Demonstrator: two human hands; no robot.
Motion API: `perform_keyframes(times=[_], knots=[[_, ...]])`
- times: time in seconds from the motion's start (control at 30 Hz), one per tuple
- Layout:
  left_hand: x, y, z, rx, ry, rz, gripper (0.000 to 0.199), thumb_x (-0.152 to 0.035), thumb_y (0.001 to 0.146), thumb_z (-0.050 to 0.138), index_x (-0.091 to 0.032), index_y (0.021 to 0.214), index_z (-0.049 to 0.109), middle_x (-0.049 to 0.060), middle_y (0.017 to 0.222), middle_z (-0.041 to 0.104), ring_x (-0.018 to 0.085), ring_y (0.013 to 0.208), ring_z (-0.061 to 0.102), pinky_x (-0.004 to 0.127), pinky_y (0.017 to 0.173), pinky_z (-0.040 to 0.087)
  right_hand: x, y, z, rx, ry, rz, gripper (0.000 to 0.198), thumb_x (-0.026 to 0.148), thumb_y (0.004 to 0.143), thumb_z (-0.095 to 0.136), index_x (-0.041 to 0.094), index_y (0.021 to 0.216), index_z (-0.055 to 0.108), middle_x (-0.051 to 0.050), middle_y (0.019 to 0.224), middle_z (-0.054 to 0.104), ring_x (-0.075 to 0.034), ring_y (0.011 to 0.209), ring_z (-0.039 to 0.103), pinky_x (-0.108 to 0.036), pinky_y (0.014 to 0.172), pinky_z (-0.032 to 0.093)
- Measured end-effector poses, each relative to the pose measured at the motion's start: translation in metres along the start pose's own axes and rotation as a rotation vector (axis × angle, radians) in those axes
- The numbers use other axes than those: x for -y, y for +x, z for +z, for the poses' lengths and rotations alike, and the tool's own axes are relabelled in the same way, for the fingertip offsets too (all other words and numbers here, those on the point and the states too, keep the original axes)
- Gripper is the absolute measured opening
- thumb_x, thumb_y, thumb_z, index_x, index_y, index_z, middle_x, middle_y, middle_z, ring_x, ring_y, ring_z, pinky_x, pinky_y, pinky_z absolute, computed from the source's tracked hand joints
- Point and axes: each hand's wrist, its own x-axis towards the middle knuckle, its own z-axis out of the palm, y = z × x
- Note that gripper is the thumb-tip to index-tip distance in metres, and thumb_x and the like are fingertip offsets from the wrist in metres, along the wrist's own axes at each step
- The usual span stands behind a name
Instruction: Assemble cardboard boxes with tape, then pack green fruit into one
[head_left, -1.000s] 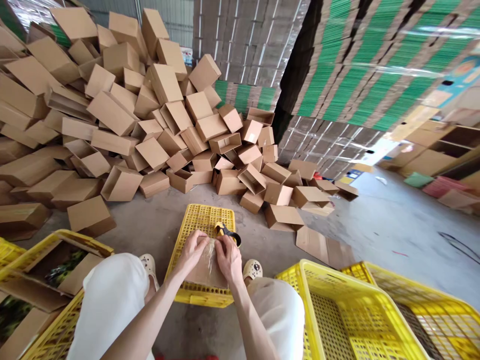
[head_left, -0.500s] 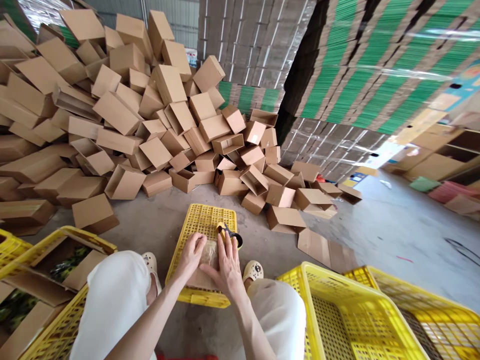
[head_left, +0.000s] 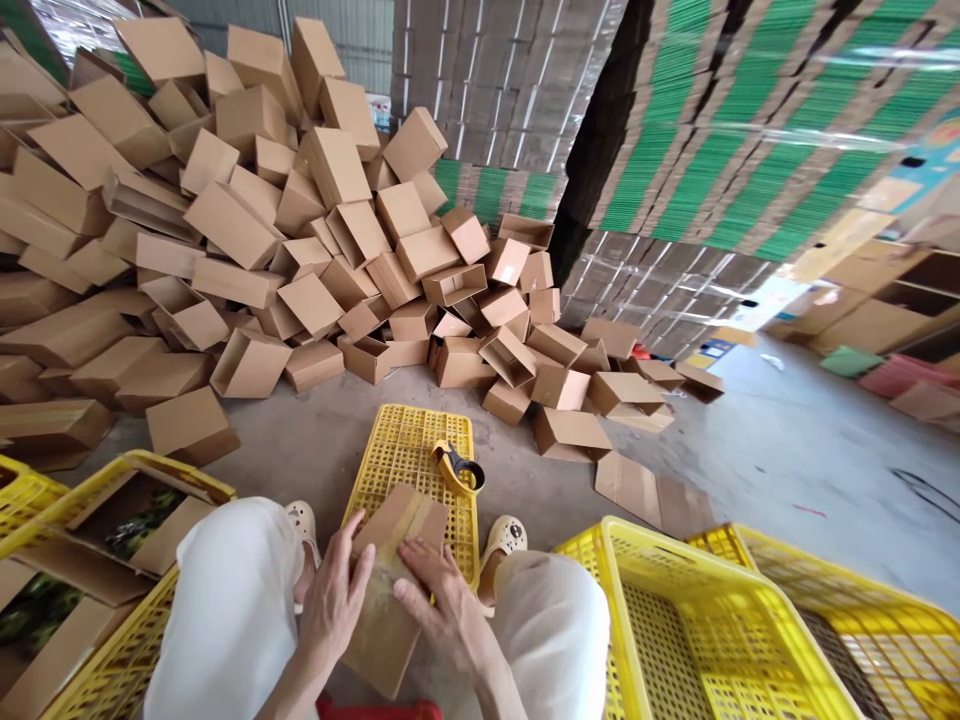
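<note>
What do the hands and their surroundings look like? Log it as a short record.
Left hand: open, at the box's left edge
Right hand: open, fingers on the box's upper face
Box: cardboard, tilted, tape along its upper face
Tool: yellow-and-black tape dispenser, lying on the yellow crate
Beyond: large heap of cardboard boxes
Far right: green-striped stacks

A packing warehouse, shown by heaped cartons [head_left: 240, 225] and stacked cardboard [head_left: 697, 130].
</note>
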Motion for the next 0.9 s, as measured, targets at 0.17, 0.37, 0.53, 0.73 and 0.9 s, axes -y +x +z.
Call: perform_keyframes(times=[0.17,0.37,0.53,0.73,0.9], knots=[[0.002,0.004,-0.004,-0.032,0.034,-0.058,0.052,-0.043,0.104,0.042,-0.024,0.151,0.052,0.013,0.148,0.065,0.031,0.139,0.061,0.055,0.119,0.047,0.007,0.016,0.006,0.171,-0.036,0.033,0.059,0.057,0.113,0.029,0.029,0.162,0.046,-0.007,0.169,0.045,-0.024,0.161,0.033,-0.053,0.135,0.012],[0.019,0.006,0.003,0.012,0.070,-0.116,0.054,-0.048,0.101,0.046,-0.026,0.151,0.053,0.013,0.150,0.064,0.033,0.140,0.060,0.056,0.118,0.047,-0.035,0.088,0.005,0.392,-0.181,0.287,0.073,0.068,0.107,0.033,0.029,0.169,0.030,-0.003,0.177,0.025,-0.021,0.166,0.018,-0.050,0.135,0.009],[0.056,-0.018,0.008,-0.069,0.109,-0.201,0.070,-0.062,0.096,0.051,-0.026,0.156,0.045,0.017,0.154,0.060,0.039,0.144,0.057,0.059,0.115,0.050,-0.076,0.126,0.019,0.117,-0.256,0.465,0.074,0.063,0.105,0.043,0.012,0.158,0.049,-0.024,0.168,0.041,-0.037,0.159,0.035,-0.061,0.127,0.025],[0.048,-0.030,0.027,-0.180,0.030,-0.185,0.063,-0.063,0.097,0.048,-0.031,0.152,0.049,0.016,0.149,0.062,0.040,0.145,0.054,0.063,0.117,0.049,-0.103,0.105,0.023,-0.175,-0.225,0.548,0.059,0.048,0.109,0.033,0.010,0.109,0.078,-0.025,0.115,0.079,-0.034,0.115,0.076,-0.043,0.098,0.055],[0.039,0.009,0.040,-0.141,-0.068,-0.202,0.062,-0.061,0.102,0.036,-0.026,0.151,0.051,0.014,0.147,0.065,0.034,0.145,0.055,0.058,0.124,0.043,-0.129,0.054,0.000,-0.462,-0.208,0.555,0.057,0.054,0.105,0.033,0.018,0.114,0.077,-0.017,0.108,0.082,-0.032,0.106,0.078,-0.040,0.090,0.058]])
